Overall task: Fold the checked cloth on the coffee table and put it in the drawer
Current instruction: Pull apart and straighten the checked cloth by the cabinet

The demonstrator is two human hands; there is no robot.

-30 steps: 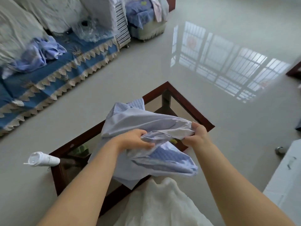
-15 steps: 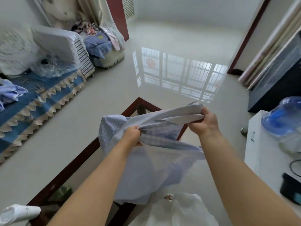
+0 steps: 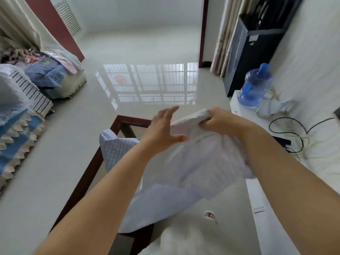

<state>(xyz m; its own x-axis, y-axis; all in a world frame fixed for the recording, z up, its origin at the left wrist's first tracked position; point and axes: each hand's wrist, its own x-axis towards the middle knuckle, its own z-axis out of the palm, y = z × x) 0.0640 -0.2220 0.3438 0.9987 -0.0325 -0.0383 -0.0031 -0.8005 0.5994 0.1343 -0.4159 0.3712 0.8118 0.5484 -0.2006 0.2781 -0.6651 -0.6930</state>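
1. The checked cloth (image 3: 193,162) hangs in the air in front of the person, above the near corner of the wood-framed glass desk (image 3: 127,120). It is not lying on the desk at all.
2. The right hand (image 3: 219,120) has its fingers (image 3: 207,125) curled tight round a bunched top edge of the cloth and carries its weight.
3. The left hand (image 3: 163,129) is spread, fingers straight and apart, with the palm against the cloth just beside the right hand. It grips nothing.
4. From the right hand's grip the cloth falls down and to the left, so its long axis runs from upper right to lower left. One loose corner (image 3: 110,142) juts out left of the left forearm, over the desk's rim.
5. The coming move seems to turn on that corner. It lies below and left of the open left hand, which is plainly the nearer one. My guess is that hand must drop down to catch it so the cloth can be stretched flat for folding.
6. A white cabinet (image 3: 261,199) stands to the right. No drawer front can be made out clearly.
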